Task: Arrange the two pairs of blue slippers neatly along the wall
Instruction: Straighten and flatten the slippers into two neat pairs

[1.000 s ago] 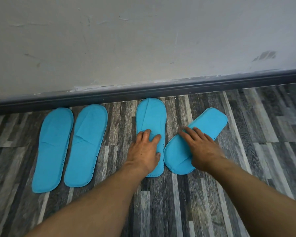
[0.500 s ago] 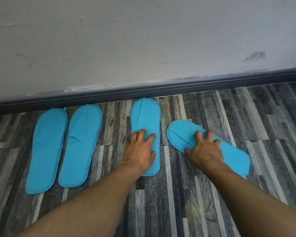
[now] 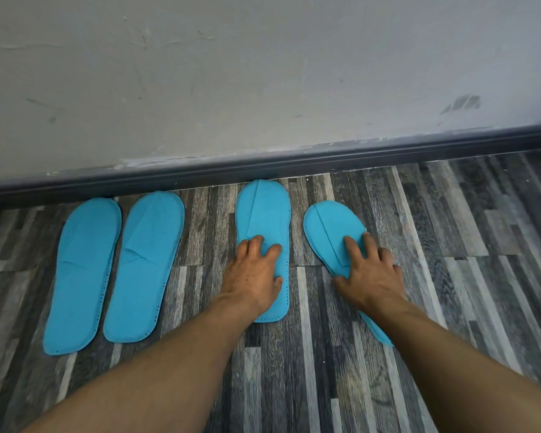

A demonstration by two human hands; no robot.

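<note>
Flat blue slippers lie on the grey plank floor with their toes toward the dark baseboard (image 3: pixel 263 170). The left pair, one slipper (image 3: pixel 85 270) beside the other (image 3: pixel 146 264), lies side by side untouched. My left hand (image 3: pixel 253 273) presses flat on the third slipper (image 3: pixel 264 210), which stands straight with its toe at the baseboard. My right hand (image 3: pixel 367 273) presses on the fourth slipper (image 3: pixel 331 229), which is tilted, toe leaning left and set back from the wall; its heel runs under my right forearm.
A scuffed grey-white wall (image 3: pixel 263 89) rises above the baseboard. Grey wood-pattern floor (image 3: pixel 466 245) extends to the right of the fourth slipper and toward me.
My right hand has swung the fourth slipper round: its toe pointed up-right, then far left, and now points closer to the wall. My left hand stayed on the third slipper.
</note>
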